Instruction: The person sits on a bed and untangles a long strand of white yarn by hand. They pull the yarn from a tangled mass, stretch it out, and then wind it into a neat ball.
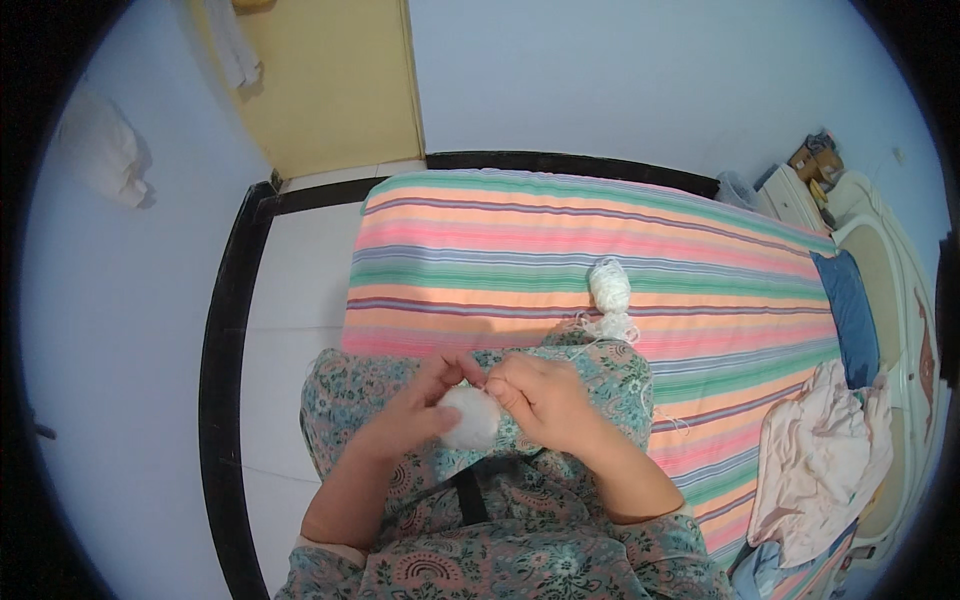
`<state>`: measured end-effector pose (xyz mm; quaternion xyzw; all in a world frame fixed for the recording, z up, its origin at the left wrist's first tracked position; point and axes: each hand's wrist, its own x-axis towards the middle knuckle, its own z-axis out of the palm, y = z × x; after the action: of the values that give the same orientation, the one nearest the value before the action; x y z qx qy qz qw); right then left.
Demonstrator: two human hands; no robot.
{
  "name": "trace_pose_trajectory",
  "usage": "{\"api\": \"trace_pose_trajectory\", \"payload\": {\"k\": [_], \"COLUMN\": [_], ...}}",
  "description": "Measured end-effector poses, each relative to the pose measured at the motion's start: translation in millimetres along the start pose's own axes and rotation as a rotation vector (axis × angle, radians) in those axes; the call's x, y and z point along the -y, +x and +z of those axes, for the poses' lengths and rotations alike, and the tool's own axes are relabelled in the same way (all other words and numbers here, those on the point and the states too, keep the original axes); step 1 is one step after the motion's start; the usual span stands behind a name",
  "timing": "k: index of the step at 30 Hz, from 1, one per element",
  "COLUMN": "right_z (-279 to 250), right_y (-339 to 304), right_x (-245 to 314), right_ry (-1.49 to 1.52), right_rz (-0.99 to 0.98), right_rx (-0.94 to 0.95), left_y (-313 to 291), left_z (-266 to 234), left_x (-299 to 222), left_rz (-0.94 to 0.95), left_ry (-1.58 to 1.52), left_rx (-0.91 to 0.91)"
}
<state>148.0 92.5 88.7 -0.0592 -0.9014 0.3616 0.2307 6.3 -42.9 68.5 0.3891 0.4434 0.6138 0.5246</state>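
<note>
Over my lap, a white rounded piece [471,420], smooth-looking and about palm-sized, sits between my hands. My left hand [425,402] curls round its left side, thumb lying on the front and fingertips at the upper edge. Pinched closed at the piece's upper right is my right hand [538,398]; whatever its fingers grip is hidden. A ball of white yarn [610,284] rests on the bed beyond my right hand, with a looser white yarn bundle [613,327] against its near side. A thin white strand runs from that bundle toward my right hand.
The striped bedspread [480,240] stretches ahead and to the right. A pale crumpled garment [820,460] and a blue pillow [850,315] lie near the cream headboard [895,270]. White nightstand [792,200] at the far right corner; yellow door [330,90] at far left.
</note>
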Motion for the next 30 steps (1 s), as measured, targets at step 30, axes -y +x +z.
{"api": "trace_pose_trajectory", "payload": {"k": [30], "right_z": [-12.5], "right_y": [1.0], "right_x": [-28.8], "right_ry": [0.761], "right_rz": [0.410], "right_rx": [0.110], "left_y": [4.5], "left_z": [-25.5], "left_x": [-42.4], "left_rz": [0.546], "left_ry": [-0.548], "left_rx": [-0.333]}}
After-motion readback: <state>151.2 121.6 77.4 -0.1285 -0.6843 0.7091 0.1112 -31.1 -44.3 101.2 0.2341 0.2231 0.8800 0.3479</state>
